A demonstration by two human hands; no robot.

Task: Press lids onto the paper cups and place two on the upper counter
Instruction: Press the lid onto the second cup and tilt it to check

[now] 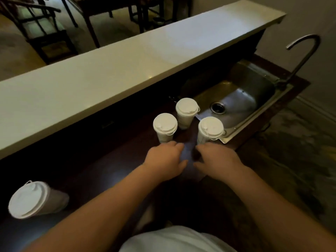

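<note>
Three lidded cups, left [165,127], back [187,112] and right [210,130], stand on the dark lower counter [109,170] beside the sink [236,99], a fourth [36,200] lying tipped at far left, both hands, left [164,160] and right [218,160], relaxed, empty, just short of them, below the bare upper counter [127,59].

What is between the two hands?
Nothing sits between the left hand and the right hand. The head view shows only bare dark lower counter in that gap.
</note>
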